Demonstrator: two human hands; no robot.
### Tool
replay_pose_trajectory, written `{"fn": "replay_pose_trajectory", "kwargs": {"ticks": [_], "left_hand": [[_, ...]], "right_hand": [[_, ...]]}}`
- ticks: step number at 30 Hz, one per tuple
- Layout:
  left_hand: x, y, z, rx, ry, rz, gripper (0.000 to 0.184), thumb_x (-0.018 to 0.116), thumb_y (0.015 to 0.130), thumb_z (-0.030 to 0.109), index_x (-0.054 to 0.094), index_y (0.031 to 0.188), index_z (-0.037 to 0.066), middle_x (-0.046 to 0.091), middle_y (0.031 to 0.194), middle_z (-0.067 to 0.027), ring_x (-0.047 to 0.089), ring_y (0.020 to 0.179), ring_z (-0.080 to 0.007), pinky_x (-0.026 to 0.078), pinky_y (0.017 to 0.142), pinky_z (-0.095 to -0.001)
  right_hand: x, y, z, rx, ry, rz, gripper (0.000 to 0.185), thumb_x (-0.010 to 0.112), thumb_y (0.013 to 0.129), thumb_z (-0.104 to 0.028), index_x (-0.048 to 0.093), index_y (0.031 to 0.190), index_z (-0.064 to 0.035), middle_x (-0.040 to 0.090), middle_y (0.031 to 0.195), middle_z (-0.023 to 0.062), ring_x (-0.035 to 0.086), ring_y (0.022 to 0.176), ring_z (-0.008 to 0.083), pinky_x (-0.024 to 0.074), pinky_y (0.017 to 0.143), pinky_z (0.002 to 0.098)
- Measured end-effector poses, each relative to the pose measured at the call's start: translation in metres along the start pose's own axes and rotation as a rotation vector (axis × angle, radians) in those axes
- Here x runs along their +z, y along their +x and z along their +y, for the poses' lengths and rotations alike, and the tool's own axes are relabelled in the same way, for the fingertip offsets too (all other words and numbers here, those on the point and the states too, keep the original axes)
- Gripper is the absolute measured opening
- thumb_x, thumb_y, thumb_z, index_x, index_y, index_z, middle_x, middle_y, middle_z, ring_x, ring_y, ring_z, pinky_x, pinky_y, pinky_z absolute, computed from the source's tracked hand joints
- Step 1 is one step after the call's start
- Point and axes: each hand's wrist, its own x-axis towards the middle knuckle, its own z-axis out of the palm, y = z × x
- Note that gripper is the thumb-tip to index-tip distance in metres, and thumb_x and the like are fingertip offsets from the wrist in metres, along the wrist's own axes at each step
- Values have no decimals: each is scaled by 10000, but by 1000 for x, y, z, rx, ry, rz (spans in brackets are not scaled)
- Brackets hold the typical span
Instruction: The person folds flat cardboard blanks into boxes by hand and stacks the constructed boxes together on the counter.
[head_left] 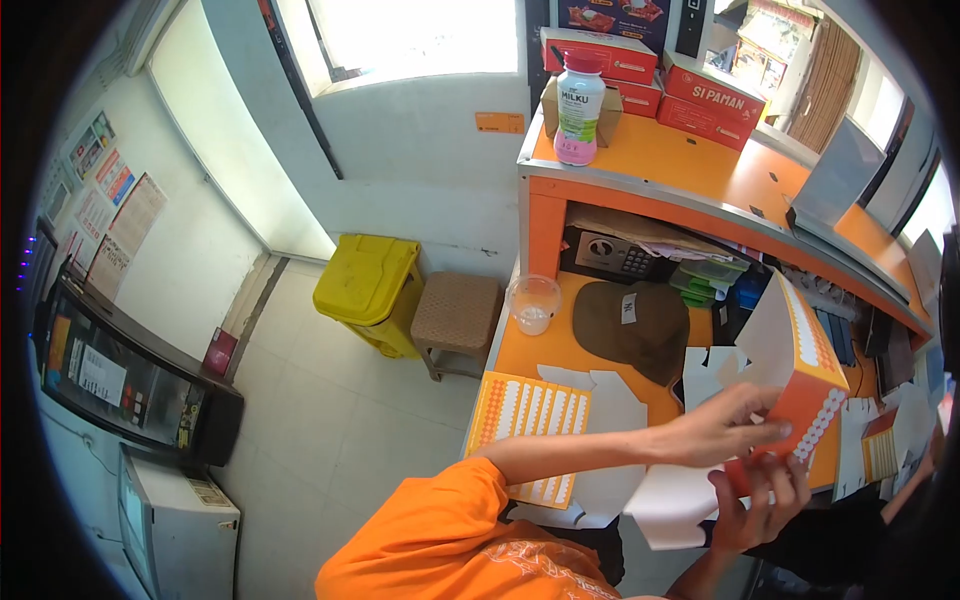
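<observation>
A partly folded cardboard box (808, 388), orange with white rounded patterns outside and white inside, is held up tilted at the right. My left hand (722, 425) reaches across from the orange sleeve and grips its near side. Below, my right hand (762, 503) has its fingers curled round the box's lower edge. A white flap (675, 503) hangs open beside my right hand. To the left, under my left forearm, flat patterned orange-and-white cardboard (535, 410) lies on white-backed sheets (622, 405) on the desk.
A brown cap (632, 328) and a clear plastic cup (534, 306) sit on the orange desk, below a shelf with a pink-and-white bottle (579, 110) and red boxes (712, 98). A stool (456, 308) and yellow bin (370, 290) stand left. Another person's arm (912, 475) shows at right.
</observation>
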Motion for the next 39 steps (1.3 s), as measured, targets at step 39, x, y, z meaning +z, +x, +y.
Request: {"fn": "replay_pose_trajectory", "kwargs": {"ticks": [39], "left_hand": [[14,-6,4,376,49,-65,180,549,865,74,607,959,-68,653,767,-131,580,625,-164,461,552,-277]], "right_hand": [[-9,8,-9,-291,-136,182,142,751,725,-69,632,800,-97,631,909,63,612,948,267,486,836,396]]}}
